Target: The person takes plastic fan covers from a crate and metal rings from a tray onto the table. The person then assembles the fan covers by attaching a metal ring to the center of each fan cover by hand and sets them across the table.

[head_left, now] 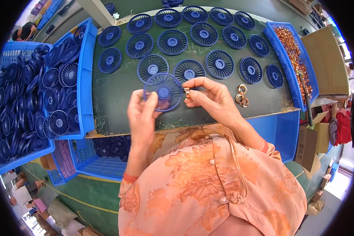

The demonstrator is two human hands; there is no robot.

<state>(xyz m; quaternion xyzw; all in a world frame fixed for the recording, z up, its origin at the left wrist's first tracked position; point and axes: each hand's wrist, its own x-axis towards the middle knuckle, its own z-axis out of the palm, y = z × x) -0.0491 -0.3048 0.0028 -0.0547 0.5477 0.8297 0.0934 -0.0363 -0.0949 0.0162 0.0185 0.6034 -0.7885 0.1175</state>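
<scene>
My left hand point(142, 112) grips a round dark-blue plastic grille point(170, 103) by its lower left edge, with the thumb on top near its solid hub. The grille is a little smeared by motion. Just right of it, my right hand point(212, 98) pinches a shiny copper-gold ring point(187, 93) between thumb and fingers, close to the grille's right rim. A few similar gold rings point(242, 95) lie on the dark green tabletop point(118, 94) to the right of that hand. Beyond my hands, several like blue grilles point(172, 42) lie flat in loose rows.
At the left, blue crates point(88, 78) hold heaped grilles. A blue bin point(308, 70) of copper-coloured rings stands at the table's right end, beside a cardboard box point(326, 59). Below the table's front edge are a blue crate point(102, 167) with grilles and another blue bin point(283, 129).
</scene>
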